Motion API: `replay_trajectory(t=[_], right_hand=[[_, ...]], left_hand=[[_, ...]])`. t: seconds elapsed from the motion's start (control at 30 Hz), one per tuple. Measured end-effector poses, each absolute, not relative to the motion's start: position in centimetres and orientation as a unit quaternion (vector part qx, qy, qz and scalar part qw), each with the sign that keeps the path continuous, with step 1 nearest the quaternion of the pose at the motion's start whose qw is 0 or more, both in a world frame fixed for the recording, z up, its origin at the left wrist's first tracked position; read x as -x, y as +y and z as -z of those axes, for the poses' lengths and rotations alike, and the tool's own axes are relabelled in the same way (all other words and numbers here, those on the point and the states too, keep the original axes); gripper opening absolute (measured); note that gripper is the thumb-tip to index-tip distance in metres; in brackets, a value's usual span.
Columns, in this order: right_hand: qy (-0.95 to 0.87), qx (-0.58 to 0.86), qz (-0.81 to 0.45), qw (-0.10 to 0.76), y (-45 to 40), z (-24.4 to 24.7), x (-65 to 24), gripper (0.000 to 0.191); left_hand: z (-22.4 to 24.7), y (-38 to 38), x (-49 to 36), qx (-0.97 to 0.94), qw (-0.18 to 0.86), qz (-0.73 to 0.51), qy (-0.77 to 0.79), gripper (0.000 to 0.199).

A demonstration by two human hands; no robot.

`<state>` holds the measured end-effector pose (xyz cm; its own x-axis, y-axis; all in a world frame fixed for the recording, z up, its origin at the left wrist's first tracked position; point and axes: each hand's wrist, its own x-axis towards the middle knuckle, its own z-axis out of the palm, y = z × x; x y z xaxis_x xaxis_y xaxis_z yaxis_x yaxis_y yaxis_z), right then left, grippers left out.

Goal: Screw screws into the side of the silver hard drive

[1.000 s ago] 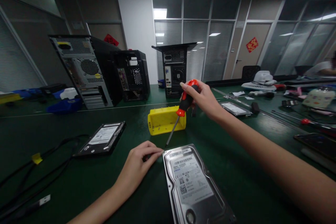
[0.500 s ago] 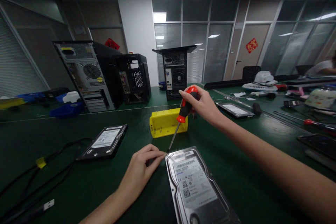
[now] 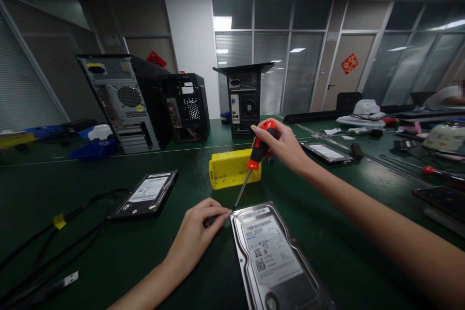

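Note:
A silver hard drive [image 3: 272,256] with a white label lies on the green table, close in front of me. My right hand [image 3: 281,145] is closed round the handle of a red and black screwdriver [image 3: 258,151], whose shaft slants down to the drive's far left corner. At that same corner my left hand [image 3: 203,225] has its thumb and forefinger pressed together; whatever is between the tips is too small to make out. Just behind the drive stands a yellow bin [image 3: 232,169], tipped on its side, with small bits inside.
Another hard drive [image 3: 147,194] lies to the left beside black cables [image 3: 87,208]. A third drive [image 3: 327,152] is at the right, near tools. Computer cases [image 3: 119,101] stand at the back. A person's arm [image 3: 448,96] shows at the far right.
The whole view has shifted slightly. Both hands and the screwdriver keep the same places at the drive's corner.

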<state>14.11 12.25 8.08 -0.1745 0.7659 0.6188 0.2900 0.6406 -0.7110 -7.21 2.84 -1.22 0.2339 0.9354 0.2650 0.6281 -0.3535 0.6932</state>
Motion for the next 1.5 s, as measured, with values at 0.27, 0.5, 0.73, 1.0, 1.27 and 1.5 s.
replay_trajectory(t=[0.27, 0.5, 0.73, 1.0, 1.27, 1.5], right_hand=[[-0.728, 0.359, -0.228, 0.538, 11.9, -8.2, -13.7, 0.035], [-0.729, 0.362, -0.214, 0.541, 12.1, -8.1, -13.7, 0.037], [-0.736, 0.349, -0.201, 0.544, 12.1, -8.1, -13.8, 0.037], [-0.733, 0.347, -0.22, 0.542, 11.9, -8.1, -13.6, 0.037], [-0.729, 0.348, -0.221, 0.547, 11.9, -8.1, -13.6, 0.037], [-0.729, 0.338, -0.238, 0.546, 11.7, -8.1, -13.5, 0.037]], left_hand=[[1.0, 3.1, 7.2, -0.747, 0.243, -0.334, 0.521, 0.025], [1.4, 3.4, 7.6, -0.74, 0.269, -0.333, 0.519, 0.025], [1.4, 3.5, 7.7, -0.734, 0.281, -0.329, 0.523, 0.025], [1.5, 3.6, 7.6, -0.731, 0.284, -0.335, 0.522, 0.024], [1.5, 3.6, 7.6, -0.727, 0.298, -0.337, 0.519, 0.026], [1.9, 3.9, 7.7, -0.733, 0.308, -0.344, 0.5, 0.025]])
